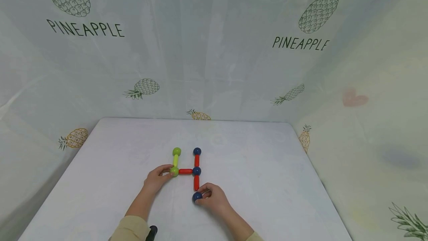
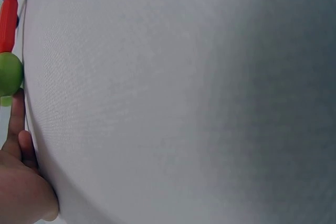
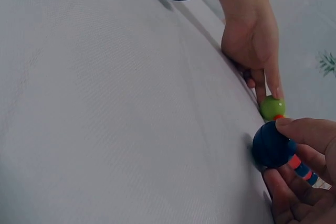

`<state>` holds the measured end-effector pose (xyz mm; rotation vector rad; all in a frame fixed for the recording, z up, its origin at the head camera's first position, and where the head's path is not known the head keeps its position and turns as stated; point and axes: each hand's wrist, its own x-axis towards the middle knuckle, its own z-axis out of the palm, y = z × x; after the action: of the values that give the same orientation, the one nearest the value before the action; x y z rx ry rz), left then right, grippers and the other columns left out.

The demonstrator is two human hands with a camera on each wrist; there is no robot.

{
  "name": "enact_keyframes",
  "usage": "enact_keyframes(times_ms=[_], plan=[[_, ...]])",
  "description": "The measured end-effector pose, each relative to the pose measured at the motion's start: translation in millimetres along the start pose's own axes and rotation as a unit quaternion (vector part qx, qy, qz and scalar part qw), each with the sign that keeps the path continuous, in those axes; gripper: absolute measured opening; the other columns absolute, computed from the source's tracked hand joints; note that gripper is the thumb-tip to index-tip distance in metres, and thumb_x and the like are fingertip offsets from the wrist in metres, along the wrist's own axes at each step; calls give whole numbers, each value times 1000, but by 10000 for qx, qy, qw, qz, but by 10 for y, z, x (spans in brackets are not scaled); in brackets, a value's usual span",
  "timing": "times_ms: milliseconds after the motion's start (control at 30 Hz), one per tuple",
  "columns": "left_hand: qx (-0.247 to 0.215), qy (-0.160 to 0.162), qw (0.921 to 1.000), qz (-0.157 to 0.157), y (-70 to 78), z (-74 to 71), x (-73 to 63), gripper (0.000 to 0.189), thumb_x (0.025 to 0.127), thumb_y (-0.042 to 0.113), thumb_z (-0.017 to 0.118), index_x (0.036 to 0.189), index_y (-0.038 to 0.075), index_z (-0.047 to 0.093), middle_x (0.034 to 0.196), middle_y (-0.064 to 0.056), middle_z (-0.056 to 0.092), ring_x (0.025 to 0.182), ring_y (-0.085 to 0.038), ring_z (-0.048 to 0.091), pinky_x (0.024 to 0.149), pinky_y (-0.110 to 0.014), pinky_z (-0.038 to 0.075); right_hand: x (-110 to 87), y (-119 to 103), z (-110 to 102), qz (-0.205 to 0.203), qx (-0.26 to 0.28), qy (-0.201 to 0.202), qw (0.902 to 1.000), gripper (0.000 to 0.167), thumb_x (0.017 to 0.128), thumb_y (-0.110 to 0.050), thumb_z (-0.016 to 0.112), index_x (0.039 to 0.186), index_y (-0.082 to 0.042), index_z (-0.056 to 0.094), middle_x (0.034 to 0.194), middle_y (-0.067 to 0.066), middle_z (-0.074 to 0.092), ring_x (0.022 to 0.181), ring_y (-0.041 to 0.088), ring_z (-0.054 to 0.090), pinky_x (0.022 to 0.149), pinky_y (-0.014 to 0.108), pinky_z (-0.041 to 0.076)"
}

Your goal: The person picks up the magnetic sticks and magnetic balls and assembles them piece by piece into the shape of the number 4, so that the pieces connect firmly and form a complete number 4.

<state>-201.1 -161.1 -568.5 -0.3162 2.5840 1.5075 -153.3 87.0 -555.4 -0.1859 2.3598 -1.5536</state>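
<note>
A figure of balls and rods lies on the white table. My left hand (image 1: pixel 156 178) pinches its near green ball (image 1: pixel 174 171) between thumb and fingers. From that ball a yellow-green rod (image 1: pixel 175 160) runs back to another green ball (image 1: pixel 177 151), and a red rod (image 1: pixel 185 171) runs right to a blue ball (image 1: pixel 196 171). Two more red rods leave this blue ball, one back to a far blue ball (image 1: pixel 197 151), one toward me. At the near end of the front red rod (image 1: pixel 196 183), my right hand (image 1: pixel 215 199) pinches a loose-looking blue ball (image 3: pixel 274 144) by thumb and fingers.
The white table (image 1: pixel 267 181) spreads around the figure, with its far edge against a hanging pineapple-print cloth (image 1: pixel 214 47). A black object (image 1: pixel 152 232) sits by the left sleeve (image 1: pixel 132 228) at the bottom of the head view.
</note>
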Motion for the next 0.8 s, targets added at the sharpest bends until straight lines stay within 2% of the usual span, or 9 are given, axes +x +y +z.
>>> enact_keyframes(times_ms=[300, 800], plan=[[-37, 36, 10000, -44, -23, 12, 13, 38, 89, 28, 72, 124, 15, 67, 117, -6, 68, 129, -39, 46, 106, -59, 32, 9, 7, 21, 181, -112, 102, 9997, 25, 75, -10, 84, 94, -11, 68, 81, -2, 59, 74, 16, 54, 63, 24, 47], [-133, 30, 9999, -60, -13, 17, 19, 38, 88, 28, 72, 124, 16, 67, 117, -6, 67, 130, -39, 44, 108, -61, 28, 36, 13, 59, 174, -330, 345, 9987, 28, 73, -16, 87, 93, -14, 68, 81, -4, 58, 72, 16, 52, 60, 25, 45]])
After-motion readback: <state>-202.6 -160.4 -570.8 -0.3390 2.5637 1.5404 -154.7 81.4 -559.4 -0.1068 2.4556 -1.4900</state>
